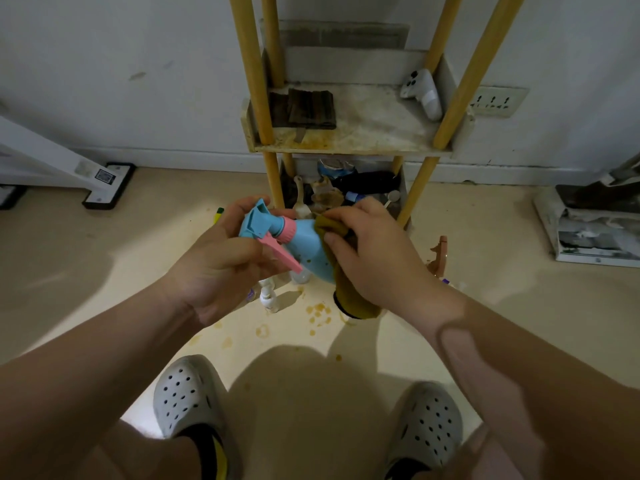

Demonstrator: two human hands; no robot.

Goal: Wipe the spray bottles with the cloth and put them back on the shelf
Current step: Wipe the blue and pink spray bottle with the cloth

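The left hand (221, 261) grips the nozzle head and neck of a light blue plastic spray bottle (311, 249) with a pink collar and pink trigger, its fingers curled round the top. The bottle is held in the air and tilted, head to the left and rounded body to the right. The right hand (375, 261) clutches an olive-yellow cloth (349, 296) and presses it against the right side of the bottle's body. The cloth's loose end hangs below that hand.

Just behind both hands stands a narrow shelf (346, 148) of yellow wooden posts and stained whitish trays. On its middle tray a dark folded piece (304, 109) lies at the left. A white handheld controller (420, 91) leans in the right rear corner, and stained tray surface shows between them. The bottom tray (401, 178) is crowded with mixed clutter.

Below the hands, the beige floor (104, 271) carries orange-brown stains (318, 311). A small white pump bottle (269, 299) stands on it under the left hand, and a brown object (440, 254) sits just right of the right hand. Two grey perforated clogs (187, 393) are planted near the bottom edge. A white frame leg with a black foot (107, 185) stands well apart to the left. A grey-white stack (588, 233) lies by the wall at far right.
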